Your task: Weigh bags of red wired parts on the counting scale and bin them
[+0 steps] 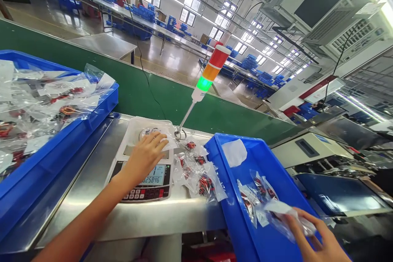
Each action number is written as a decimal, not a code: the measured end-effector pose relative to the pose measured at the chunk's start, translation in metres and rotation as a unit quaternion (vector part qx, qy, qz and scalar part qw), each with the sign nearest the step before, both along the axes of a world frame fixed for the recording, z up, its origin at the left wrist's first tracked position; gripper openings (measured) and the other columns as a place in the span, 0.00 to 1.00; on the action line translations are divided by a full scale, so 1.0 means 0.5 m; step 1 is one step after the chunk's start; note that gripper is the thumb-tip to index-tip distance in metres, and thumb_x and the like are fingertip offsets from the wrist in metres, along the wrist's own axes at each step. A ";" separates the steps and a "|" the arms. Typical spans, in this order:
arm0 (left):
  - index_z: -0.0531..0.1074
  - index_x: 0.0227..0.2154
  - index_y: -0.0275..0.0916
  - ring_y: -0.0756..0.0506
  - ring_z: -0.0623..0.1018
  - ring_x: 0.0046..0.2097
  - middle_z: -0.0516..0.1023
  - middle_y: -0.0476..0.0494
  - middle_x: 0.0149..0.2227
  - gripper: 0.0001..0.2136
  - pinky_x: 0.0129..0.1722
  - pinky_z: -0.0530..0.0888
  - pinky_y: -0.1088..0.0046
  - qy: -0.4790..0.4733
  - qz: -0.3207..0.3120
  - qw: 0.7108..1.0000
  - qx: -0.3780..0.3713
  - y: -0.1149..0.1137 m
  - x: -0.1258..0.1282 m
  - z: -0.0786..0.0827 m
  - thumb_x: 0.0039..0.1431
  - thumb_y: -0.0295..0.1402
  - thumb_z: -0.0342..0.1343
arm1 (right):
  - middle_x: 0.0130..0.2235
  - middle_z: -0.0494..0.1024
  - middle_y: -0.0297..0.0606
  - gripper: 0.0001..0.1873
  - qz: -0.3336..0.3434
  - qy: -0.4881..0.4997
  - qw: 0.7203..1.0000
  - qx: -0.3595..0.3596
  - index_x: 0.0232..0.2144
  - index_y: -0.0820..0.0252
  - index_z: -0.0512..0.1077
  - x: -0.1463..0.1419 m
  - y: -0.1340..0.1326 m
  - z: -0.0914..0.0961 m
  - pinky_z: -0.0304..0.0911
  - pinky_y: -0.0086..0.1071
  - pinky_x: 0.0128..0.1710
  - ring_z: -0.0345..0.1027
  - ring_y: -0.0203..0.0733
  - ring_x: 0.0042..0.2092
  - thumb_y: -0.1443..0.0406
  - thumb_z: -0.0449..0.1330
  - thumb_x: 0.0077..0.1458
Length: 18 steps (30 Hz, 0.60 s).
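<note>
Clamping a left-pointing bag [278, 221], the right hand [319, 237] hangs over a blue bin [233, 196]; the left [143, 157] lies open on a scale [145, 196].

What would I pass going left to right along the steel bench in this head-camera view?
Blue crate of plastic-bagged parts → digital scale → small bagged red-and-black parts → second blue crate

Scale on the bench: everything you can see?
The digital scale is a pale-bodied unit with a dark front panel, a lit LCD reading roughly 025846, and a keypad. It sits on the steel bench. A clear tray covers its top, and the left hand reaches over it, hiding part of the display.
</note>
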State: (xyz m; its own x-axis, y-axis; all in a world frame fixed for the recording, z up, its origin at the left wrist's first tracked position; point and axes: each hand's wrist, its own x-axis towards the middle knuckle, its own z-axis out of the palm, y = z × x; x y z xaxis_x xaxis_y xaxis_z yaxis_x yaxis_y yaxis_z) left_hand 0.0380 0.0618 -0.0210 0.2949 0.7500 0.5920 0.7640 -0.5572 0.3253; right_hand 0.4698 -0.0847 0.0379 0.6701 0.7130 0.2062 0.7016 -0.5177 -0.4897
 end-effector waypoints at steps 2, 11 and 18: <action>0.75 0.36 0.39 0.39 0.77 0.54 0.81 0.40 0.48 0.10 0.53 0.76 0.57 -0.061 0.021 0.998 -0.007 0.024 0.003 0.011 0.67 0.28 0.49 | 0.46 0.83 0.45 0.29 0.090 0.057 0.986 0.126 0.42 0.52 0.77 -0.136 0.062 0.025 0.72 0.45 0.43 0.78 0.57 0.44 0.39 0.61 0.49; 0.74 0.41 0.33 0.41 0.81 0.37 0.80 0.41 0.36 0.10 0.44 0.76 0.64 -0.310 0.391 0.862 0.084 0.032 -0.178 0.194 0.63 0.35 0.56 | 0.42 0.80 0.43 0.13 0.461 0.035 0.861 0.212 0.38 0.56 0.74 -0.568 0.383 -0.012 0.63 0.47 0.55 0.69 0.51 0.49 0.54 0.55 0.66; 0.69 0.56 0.27 0.27 0.70 0.62 0.74 0.28 0.59 0.25 0.64 0.64 0.42 -0.203 0.528 0.820 0.085 -0.024 -0.343 0.207 0.57 0.34 0.60 | 0.52 0.80 0.47 0.15 0.526 -0.016 0.840 0.135 0.48 0.58 0.75 -0.599 0.424 -0.033 0.60 0.51 0.59 0.67 0.54 0.57 0.58 0.54 0.67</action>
State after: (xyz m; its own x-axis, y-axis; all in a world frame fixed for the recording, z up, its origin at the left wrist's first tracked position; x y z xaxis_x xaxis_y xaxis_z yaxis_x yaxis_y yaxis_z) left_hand -0.1337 0.0500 0.0825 -0.7140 0.3558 0.6030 0.6972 0.2816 0.6593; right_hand 0.1701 0.1275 0.0212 -0.3098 0.8314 0.4613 0.7164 0.5231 -0.4616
